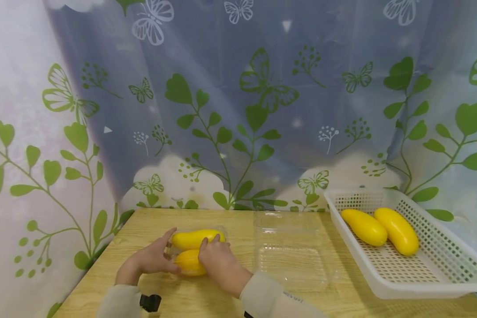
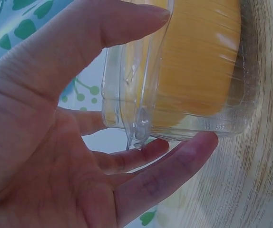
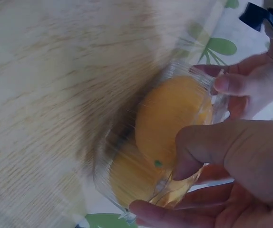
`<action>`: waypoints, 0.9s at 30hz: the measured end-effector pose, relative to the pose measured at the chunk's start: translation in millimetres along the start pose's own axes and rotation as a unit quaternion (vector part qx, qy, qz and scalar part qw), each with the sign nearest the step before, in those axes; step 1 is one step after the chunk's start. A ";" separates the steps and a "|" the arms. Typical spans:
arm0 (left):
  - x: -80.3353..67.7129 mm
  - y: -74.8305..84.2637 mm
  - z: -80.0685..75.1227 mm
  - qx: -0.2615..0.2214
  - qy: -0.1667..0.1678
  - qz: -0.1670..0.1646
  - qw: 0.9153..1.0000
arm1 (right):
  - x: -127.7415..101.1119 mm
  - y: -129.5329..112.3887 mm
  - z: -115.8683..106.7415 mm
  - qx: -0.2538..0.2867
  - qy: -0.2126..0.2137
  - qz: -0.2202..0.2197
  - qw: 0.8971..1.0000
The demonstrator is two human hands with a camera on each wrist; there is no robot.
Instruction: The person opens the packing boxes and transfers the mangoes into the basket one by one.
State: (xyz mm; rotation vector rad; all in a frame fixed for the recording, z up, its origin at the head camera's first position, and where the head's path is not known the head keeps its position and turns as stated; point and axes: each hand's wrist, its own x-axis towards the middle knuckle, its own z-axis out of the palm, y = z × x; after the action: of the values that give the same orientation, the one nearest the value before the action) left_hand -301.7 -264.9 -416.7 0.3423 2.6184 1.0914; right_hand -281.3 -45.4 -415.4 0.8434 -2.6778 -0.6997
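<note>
Our head cam sits high, looking forward and down across the pale wooden table (image 1: 230, 300) toward the leaf-printed curtain (image 1: 238, 110) at 12 o'clock, fairly far back. Our left wrist cam is jammed right up against the clear plastic clamshell box of yellow fruit (image 2: 193, 71), and our right wrist cam views that box (image 3: 160, 142) just as tight. All three share it, at 7 o'clock from the head (image 1: 194, 251).

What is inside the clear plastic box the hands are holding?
Inside the clear plastic box are two yellow fruits, one beside the other. The left hand and right hand cover parts of them, so anything else inside is hidden.
</note>
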 end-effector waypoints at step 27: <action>0.0 -1.4 -1.0 0.012 -0.003 -0.002 1.000 | -32.1 17.1 3.9 0.459 0.045 0.104 0.881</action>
State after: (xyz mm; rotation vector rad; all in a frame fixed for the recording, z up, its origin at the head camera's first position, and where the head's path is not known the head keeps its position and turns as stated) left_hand -302.1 -266.5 -417.1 0.3461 2.6278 1.0556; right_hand -265.1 -12.7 -412.9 0.6930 -2.8877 0.7226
